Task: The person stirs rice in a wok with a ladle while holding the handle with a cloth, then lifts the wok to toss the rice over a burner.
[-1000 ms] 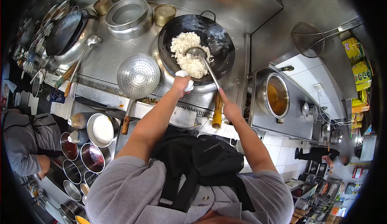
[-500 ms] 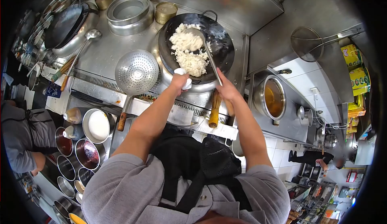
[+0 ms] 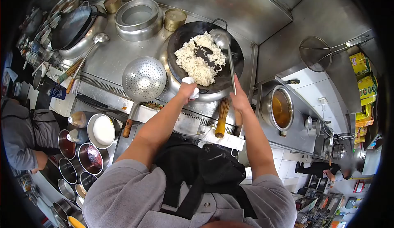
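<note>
White rice (image 3: 197, 66) lies loose in a black wok (image 3: 232, 74) on the stove, spread over its middle and left side. My left hand (image 3: 188, 91) is closed round a folded white cloth (image 3: 193, 92) at the wok's near rim; the cloth hides the grip beneath it. In my right hand (image 3: 240, 99) is the handle of a long metal ladle (image 3: 222, 39), fingers wrapped round it. The ladle's bowl sits at the far right of the rice, inside the wok. Below the wok, between my hands, stands a bamboo brush (image 3: 222, 117).
Left of the wok lies a perforated skimmer (image 3: 144, 79). Behind are a tin can (image 3: 175, 19) and a metal pot (image 3: 138, 21). A pot of brown liquid (image 3: 280, 108) stands right. Seasoning containers (image 3: 101, 130) and a person's grey sleeve (image 3: 18, 146) are at left.
The ladle bowl has moved from on the rice to the far right of it. The rice has spread from two heaps into a looser curved layer. My left hand keeps hold of the cloth.
</note>
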`<action>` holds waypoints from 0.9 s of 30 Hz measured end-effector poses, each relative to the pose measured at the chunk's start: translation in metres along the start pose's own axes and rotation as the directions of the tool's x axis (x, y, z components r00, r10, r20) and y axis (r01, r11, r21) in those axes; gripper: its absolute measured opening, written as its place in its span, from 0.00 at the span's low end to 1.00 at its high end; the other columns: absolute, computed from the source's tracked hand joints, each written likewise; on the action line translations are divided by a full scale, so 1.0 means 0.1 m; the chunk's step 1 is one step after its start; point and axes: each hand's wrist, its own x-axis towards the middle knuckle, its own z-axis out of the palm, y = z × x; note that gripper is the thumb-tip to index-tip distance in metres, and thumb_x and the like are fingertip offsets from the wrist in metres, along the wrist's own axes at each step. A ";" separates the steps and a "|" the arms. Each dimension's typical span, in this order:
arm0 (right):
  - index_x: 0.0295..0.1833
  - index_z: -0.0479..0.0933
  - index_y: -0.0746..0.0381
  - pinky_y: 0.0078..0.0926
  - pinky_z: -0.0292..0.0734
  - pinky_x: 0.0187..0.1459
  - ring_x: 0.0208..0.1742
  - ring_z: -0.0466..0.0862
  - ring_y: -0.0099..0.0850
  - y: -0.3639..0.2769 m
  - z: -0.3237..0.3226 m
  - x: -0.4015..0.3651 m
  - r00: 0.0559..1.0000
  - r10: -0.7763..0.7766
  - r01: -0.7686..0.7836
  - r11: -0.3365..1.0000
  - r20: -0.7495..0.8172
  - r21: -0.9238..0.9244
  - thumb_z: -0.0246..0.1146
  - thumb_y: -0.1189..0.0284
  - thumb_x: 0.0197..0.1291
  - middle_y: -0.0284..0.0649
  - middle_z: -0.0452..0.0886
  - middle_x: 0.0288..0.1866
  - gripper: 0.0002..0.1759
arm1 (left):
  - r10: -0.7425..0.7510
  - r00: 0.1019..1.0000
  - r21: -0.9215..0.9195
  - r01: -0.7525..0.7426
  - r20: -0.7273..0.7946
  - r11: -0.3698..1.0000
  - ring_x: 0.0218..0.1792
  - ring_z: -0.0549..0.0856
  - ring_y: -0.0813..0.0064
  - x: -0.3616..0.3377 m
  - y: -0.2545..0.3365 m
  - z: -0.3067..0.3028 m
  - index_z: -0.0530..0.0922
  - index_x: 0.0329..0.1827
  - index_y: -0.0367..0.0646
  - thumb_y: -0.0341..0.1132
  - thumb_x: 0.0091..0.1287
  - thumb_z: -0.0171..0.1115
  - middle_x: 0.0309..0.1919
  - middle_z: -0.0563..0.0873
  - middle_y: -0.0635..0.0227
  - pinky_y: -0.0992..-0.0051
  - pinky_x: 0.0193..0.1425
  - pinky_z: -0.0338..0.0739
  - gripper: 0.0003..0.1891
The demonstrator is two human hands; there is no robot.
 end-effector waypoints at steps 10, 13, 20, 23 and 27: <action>0.76 0.40 0.32 0.46 0.77 0.44 0.40 0.83 0.51 -0.30 0.05 -0.35 0.924 0.126 0.105 0.824 0.361 -0.557 0.49 0.81 0.56 0.58 0.81 0.42 0.47 | -0.028 0.998 0.115 0.022 0.053 0.993 0.22 0.82 0.68 0.08 -0.04 -0.08 0.76 0.38 0.40 0.38 0.58 0.61 0.27 0.82 0.63 0.66 0.20 0.77 0.12; 0.76 0.41 0.30 0.47 0.78 0.41 0.38 0.83 0.49 0.12 -0.47 -0.63 0.932 -0.004 0.254 0.723 0.364 -0.642 0.49 0.78 0.59 0.56 0.81 0.39 0.45 | -0.012 1.000 0.019 0.012 0.013 1.000 0.22 0.82 0.68 0.03 -0.07 -0.04 0.76 0.38 0.39 0.38 0.58 0.61 0.28 0.82 0.63 0.67 0.19 0.77 0.12; 0.75 0.44 0.31 0.50 0.75 0.39 0.34 0.82 0.54 -0.66 -1.37 -1.71 0.743 0.306 -0.354 0.934 0.595 -0.038 0.52 0.77 0.58 0.58 0.80 0.33 0.45 | -0.045 0.999 -0.190 0.048 0.017 0.981 0.20 0.80 0.68 -1.15 0.08 0.09 0.73 0.41 0.43 0.34 0.63 0.54 0.28 0.82 0.63 0.66 0.17 0.71 0.07; 0.76 0.43 0.32 0.49 0.76 0.46 0.38 0.82 0.54 0.31 -0.79 -1.74 0.902 -0.051 0.105 0.989 0.428 -0.104 0.54 0.76 0.59 0.57 0.81 0.35 0.45 | -0.026 0.997 -0.040 0.029 0.069 0.999 0.24 0.81 0.69 -0.47 -0.03 0.14 0.73 0.40 0.43 0.35 0.64 0.54 0.28 0.82 0.65 0.65 0.19 0.72 0.07; 0.76 0.44 0.33 0.48 0.76 0.47 0.41 0.82 0.54 0.14 -0.27 -1.16 0.928 0.241 -0.028 0.807 0.286 -0.590 0.54 0.75 0.60 0.57 0.81 0.39 0.43 | 0.313 0.949 -0.011 -0.314 -0.049 0.949 0.34 0.83 0.65 -0.27 -1.04 -0.31 0.72 0.49 0.32 0.30 0.60 0.58 0.37 0.82 0.59 0.65 0.35 0.79 0.16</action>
